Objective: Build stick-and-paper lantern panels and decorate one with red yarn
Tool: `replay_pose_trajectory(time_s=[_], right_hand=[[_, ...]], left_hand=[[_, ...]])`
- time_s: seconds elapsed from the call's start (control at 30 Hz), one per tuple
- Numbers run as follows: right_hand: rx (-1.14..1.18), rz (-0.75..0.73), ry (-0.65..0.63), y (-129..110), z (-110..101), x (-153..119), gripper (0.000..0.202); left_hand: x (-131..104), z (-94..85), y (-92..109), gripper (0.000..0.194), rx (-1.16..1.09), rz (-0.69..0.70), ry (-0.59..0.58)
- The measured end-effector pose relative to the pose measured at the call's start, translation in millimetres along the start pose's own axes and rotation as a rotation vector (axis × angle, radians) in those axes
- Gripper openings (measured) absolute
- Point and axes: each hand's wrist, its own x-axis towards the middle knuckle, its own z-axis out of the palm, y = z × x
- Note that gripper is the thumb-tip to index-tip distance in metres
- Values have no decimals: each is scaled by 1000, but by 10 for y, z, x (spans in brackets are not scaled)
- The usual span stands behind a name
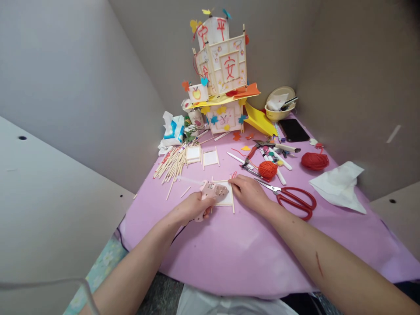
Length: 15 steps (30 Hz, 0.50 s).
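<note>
My left hand (195, 205) is wrapped round the grip of a pink hot glue gun (210, 189), with a clear glue stick out of its back end. The gun's nozzle points right, over a small white panel framed with thin wooden sticks (226, 202) that lies flat on the table. At the panel's top right corner, the fingers of my right hand (247, 189) are closed on the stick frame. A small red loop (234, 174) shows just beyond those fingers. The gun hides the panel's left part.
Loose wooden sticks (173, 162) lie at left, near two finished-looking small panels (210, 158). A decorated paper lantern tower (226, 65) stands behind. Red-handled scissors (297, 201), orange yarn (267, 169), pliers (252, 152), markers and a black phone (293, 130) lie at right.
</note>
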Motion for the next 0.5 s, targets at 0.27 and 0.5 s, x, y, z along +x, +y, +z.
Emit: replay_pose_trajectory(time_s=[0.27, 0.5], right_hand=[[-6, -1, 10, 2, 3, 1, 28], [2, 2, -2, 0, -3, 3, 28]], left_hand=[[39, -3, 6, 33, 74, 6, 8], [58, 7, 4, 32, 63, -1, 17]])
